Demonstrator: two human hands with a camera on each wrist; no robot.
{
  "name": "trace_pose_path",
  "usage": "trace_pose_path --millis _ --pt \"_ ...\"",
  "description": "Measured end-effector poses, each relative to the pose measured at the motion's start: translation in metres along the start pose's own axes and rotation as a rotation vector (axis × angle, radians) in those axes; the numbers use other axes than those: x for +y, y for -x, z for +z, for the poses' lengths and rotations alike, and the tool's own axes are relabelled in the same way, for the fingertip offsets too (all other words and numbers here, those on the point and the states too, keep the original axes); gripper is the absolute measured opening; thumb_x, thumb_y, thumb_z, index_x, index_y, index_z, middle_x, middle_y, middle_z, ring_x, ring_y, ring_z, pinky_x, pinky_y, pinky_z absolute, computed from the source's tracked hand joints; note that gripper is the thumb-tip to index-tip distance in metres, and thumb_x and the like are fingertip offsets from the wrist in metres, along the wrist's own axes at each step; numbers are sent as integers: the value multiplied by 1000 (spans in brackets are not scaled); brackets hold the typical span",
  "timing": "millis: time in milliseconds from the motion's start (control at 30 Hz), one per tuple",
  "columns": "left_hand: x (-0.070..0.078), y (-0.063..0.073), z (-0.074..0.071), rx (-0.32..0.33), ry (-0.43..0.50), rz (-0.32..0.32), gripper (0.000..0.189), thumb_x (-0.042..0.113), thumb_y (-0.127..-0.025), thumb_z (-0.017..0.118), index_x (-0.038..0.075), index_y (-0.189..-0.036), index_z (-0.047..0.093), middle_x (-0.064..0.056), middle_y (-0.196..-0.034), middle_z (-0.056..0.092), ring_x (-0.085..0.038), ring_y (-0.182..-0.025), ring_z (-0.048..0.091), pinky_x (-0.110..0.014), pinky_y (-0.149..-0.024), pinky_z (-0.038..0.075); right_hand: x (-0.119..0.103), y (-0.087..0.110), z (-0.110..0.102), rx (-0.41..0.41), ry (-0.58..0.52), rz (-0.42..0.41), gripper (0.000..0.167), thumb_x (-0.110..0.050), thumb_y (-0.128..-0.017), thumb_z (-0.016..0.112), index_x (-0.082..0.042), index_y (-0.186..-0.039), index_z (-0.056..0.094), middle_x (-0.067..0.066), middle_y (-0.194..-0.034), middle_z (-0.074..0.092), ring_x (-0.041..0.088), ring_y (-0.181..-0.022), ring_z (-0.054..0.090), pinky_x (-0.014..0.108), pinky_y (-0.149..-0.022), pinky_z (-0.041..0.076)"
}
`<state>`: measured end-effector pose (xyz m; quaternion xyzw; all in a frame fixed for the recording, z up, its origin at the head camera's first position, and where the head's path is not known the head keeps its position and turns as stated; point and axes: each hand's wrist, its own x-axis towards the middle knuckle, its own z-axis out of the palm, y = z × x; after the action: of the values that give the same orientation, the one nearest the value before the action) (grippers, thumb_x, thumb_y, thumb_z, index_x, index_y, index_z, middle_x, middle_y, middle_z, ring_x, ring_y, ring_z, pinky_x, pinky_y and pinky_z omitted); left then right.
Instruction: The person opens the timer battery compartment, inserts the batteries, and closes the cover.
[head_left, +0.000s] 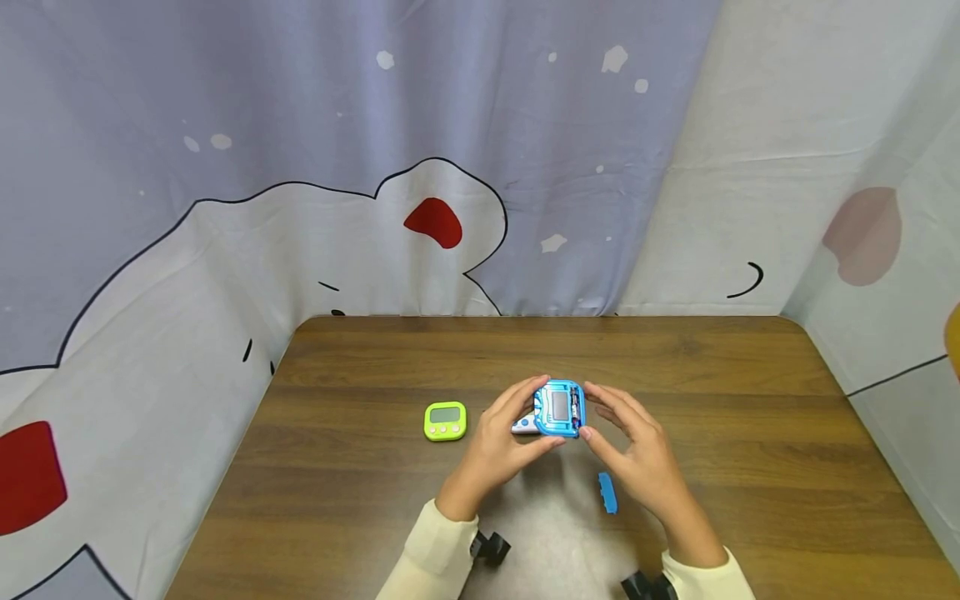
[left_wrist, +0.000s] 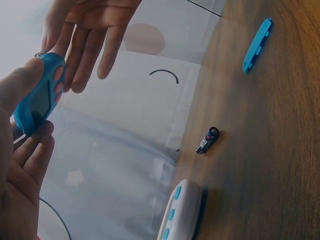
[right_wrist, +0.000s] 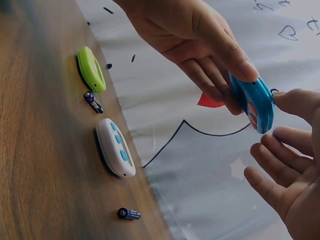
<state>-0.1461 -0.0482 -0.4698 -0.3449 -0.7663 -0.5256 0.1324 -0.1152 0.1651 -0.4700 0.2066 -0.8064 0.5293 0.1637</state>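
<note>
Between both hands is a small blue digital timer [head_left: 560, 408] with a grey screen and pink buttons, held up over the table. My left hand [head_left: 495, 442] grips it from the left, thumb on the near edge and fingers on the far edge. The right hand [head_left: 637, 454] holds its right corners with thumb and index finger; its other fingers are spread, as the left wrist view shows. A narrow slot along the timer's right side shows a dark battery [head_left: 575, 407] inside. A small blue cover strip [head_left: 608, 492] lies on the table below the right hand.
A white timer [right_wrist: 115, 147] with blue buttons lies behind the held one, partly hidden in the head view. A green timer [head_left: 446, 422] lies to the left. Loose batteries lie either side of the white timer, one battery [right_wrist: 129, 214] and another battery [right_wrist: 94, 102]. Curtains surround the wooden table [head_left: 337, 500].
</note>
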Motion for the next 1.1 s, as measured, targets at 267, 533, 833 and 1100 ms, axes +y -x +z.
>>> trace_pose_path --millis 267,533,833,1100 --pt "7 -1 -3 -15 -3 10 76 2 -74 84 -3 -140 46 -19 -133 52 -26 -119 57 -28 -93 51 3 1 -4 -67 -32 40 54 0 -88 70 -7 -139 53 6 -138 53 22 -122 55 29 -100 45" --pt "-21 6 7 -31 20 -15 80 11 -75 85 6 -144 44 -12 -138 50 -22 -121 55 -26 -94 50 -22 -5 -6 -59 -80 46 50 9 -86 69 5 -134 53 15 -134 54 30 -122 54 31 -103 43" --pt "-22 5 7 -20 34 3 79 14 -76 85 5 -144 45 -11 -138 51 -22 -119 57 -26 -92 51 -23 -3 0 -9 -122 53 51 11 -86 67 6 -134 53 18 -129 55 21 -107 59 28 -98 47" --pt "7 -2 -3 -12 20 25 77 2 -73 85 -1 -141 47 -21 -132 53 -25 -116 59 -26 -91 51 -7 3 7 42 -162 79 54 11 -84 69 -1 -135 55 14 -127 56 19 -99 56 23 -97 47"
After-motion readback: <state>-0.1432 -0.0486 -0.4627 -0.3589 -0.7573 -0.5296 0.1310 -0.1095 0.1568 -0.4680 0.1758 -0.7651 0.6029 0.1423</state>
